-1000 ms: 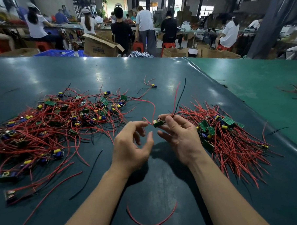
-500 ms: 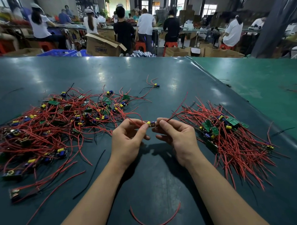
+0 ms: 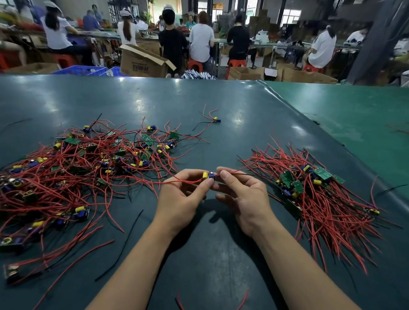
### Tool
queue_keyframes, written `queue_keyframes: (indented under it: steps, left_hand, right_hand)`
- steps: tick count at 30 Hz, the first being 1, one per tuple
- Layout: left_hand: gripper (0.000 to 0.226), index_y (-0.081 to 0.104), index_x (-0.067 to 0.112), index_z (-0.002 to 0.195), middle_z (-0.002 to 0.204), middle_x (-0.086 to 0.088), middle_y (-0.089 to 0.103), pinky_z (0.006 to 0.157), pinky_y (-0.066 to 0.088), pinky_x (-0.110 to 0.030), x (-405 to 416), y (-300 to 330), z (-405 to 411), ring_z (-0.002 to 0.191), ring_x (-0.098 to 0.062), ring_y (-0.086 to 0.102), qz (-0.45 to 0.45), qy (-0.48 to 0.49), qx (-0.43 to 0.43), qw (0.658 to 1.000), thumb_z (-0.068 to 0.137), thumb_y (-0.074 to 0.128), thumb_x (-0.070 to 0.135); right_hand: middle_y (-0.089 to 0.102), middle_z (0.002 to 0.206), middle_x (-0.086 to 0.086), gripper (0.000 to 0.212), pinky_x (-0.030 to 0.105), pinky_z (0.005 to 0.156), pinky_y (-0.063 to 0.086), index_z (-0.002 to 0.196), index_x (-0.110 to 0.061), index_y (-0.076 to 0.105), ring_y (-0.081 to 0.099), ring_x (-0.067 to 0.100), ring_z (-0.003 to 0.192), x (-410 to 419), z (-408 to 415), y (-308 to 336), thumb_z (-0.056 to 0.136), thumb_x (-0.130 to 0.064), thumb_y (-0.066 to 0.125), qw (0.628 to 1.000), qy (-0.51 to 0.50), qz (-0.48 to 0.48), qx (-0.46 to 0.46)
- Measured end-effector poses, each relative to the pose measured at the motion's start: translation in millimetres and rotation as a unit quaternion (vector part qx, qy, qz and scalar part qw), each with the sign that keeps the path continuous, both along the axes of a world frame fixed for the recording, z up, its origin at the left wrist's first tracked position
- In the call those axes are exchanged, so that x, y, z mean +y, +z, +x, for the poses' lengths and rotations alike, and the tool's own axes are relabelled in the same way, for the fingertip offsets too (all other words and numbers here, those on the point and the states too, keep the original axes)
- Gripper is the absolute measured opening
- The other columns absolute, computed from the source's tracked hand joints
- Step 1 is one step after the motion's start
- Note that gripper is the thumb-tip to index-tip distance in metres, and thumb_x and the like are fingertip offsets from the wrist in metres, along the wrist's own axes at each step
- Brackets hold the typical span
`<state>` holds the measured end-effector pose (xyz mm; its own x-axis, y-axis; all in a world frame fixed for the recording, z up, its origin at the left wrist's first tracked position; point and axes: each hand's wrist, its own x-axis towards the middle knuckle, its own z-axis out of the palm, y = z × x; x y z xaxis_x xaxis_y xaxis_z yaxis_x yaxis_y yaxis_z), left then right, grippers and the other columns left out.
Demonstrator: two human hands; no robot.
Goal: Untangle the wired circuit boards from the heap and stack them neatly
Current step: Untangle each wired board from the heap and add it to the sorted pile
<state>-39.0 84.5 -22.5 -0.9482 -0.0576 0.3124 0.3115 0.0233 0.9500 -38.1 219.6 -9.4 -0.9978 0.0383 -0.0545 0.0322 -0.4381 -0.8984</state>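
A tangled heap of small green circuit boards with red and black wires covers the left of the dark table. To the right lies an ordered pile of boards with their wires fanned out. Between the two, just above the table, my left hand and my right hand both pinch one small circuit board with a yellow and a blue part. Its red wires run left toward the heap and right toward the pile.
A lone board with wires lies farther back. A loose red wire curls near the front edge and a loose black wire lies left of my left forearm. A green table adjoins on the right. People work at benches behind.
A second ago only my right hand held the board, its wires sticking up. My left hand has since taken hold too, and the wires now lie out sideways, low over the table.
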Motion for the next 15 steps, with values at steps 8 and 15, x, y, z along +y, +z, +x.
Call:
queue_keyframes:
  steps: [8, 15]
  left_hand:
    - [0.010, 0.070, 0.006, 0.091, 0.075, 0.000, 0.070, 0.056, 0.049, -0.018, 0.5, 2.4, -1.2, 0.057, -0.006, 0.058, 0.017, -0.013, -0.009, 1.000, 0.081, 0.073, 0.002]
    - [0.005, 0.069, 0.010, 0.086, 0.065, 0.006, 0.068, 0.055, 0.044, -0.013, 0.3, 2.3, -2.6, 0.055, 0.000, 0.057, 0.045, 0.000, -0.005, 0.999, 0.084, 0.070, 0.006]
  right_hand:
    - [0.074, 0.076, 0.009, 0.010, 0.019, 0.048, 0.050, 0.083, -0.008, 0.075, 0.067, 0.012, 0.059, -1.4, -4.1, -2.2, 0.088, -0.006, 0.067, 0.999, 0.000, 0.045, -0.008]
    - [0.066, 0.065, 0.003, 0.029, 0.018, 0.040, 0.042, 0.079, -0.009, 0.074, 0.055, 0.009, 0.049, 5.6, -10.0, -1.4, 0.098, -0.024, 0.057, 0.998, -0.060, 0.029, 0.009]
